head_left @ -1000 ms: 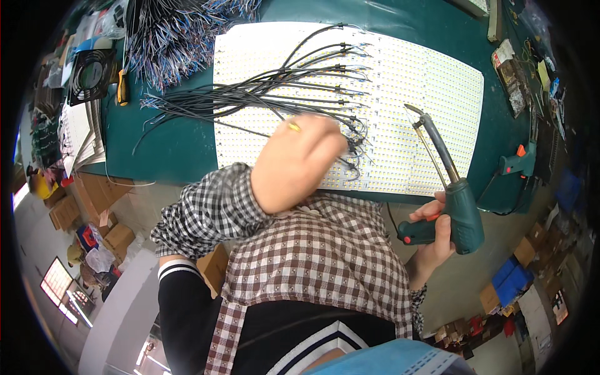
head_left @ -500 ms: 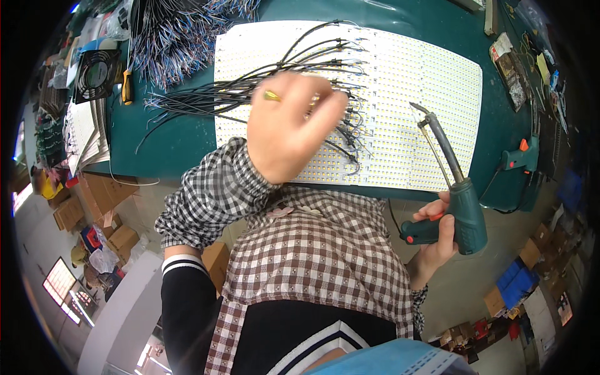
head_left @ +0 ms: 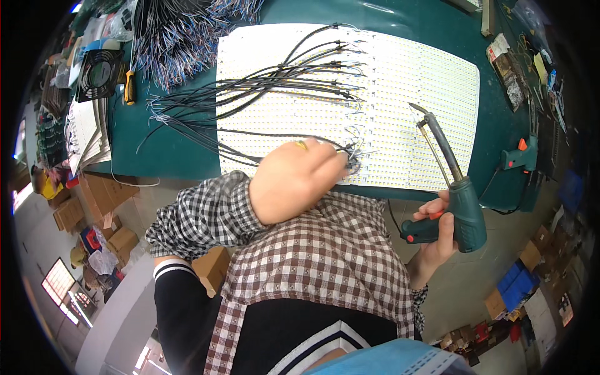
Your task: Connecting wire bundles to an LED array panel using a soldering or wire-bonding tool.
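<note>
My left hand (head_left: 299, 178), with a yellow ring, is curled over the near ends of several black cables (head_left: 269, 133). Its fingertips close around the cables near their thin stripped wires, though the grip is partly hidden. More black cables fan out on the far part of a white LED panel (head_left: 431, 81) dotted with yellow. My right hand (head_left: 440, 240) grips a dark green soldering gun (head_left: 465, 212) by its handle, thumb and fingers wrapped round it. The gun points up, its long bent tip over the right part of the panel.
The panel lies on a green table (head_left: 187, 150). A big bundle of wires (head_left: 175, 44), a black fan (head_left: 98, 74), an orange screwdriver (head_left: 129, 87) and papers (head_left: 90, 134) are at the left. Another green soldering gun (head_left: 522, 155) lies at the right edge. Cardboard boxes (head_left: 109, 197) stand below.
My left hand has moved down toward the table's near edge. The lower cables are now spread apart from the upper ones. My right hand and the soldering gun hold still.
</note>
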{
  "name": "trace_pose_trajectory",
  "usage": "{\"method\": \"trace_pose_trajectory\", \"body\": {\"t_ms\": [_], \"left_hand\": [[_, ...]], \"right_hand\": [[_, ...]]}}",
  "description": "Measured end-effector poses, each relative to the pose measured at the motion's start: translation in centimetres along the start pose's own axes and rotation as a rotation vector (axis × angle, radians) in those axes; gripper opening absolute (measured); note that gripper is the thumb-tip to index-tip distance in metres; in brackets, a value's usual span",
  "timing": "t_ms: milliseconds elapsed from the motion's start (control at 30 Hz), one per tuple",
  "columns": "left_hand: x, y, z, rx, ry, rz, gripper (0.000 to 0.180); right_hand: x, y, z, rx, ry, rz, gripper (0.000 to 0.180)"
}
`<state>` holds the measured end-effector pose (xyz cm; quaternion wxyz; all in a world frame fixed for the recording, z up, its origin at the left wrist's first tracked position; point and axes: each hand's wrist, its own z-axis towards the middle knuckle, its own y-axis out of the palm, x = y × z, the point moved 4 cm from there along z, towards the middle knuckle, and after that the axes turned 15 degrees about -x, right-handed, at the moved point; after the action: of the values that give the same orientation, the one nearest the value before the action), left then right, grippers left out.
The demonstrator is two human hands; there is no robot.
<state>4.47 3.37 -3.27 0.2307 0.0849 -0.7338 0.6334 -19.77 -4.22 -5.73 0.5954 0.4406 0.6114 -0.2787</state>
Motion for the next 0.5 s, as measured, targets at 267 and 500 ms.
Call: {"method": "trace_pose_trajectory", "body": {"t_ms": [267,500], "left_hand": [[-4.0,-2.4,4.8,0.166,0.025,-0.009,0.014],[-3.6,-0.9,3.7,0.15,-0.147,-0.313,0.011]], "right_hand": [[-0.3,0.4,0.2,-0.025,-0.018,-0.011,0.039],[-0.4,0.2,0.0,0.018,0.013,-0.022,0.04]]}}
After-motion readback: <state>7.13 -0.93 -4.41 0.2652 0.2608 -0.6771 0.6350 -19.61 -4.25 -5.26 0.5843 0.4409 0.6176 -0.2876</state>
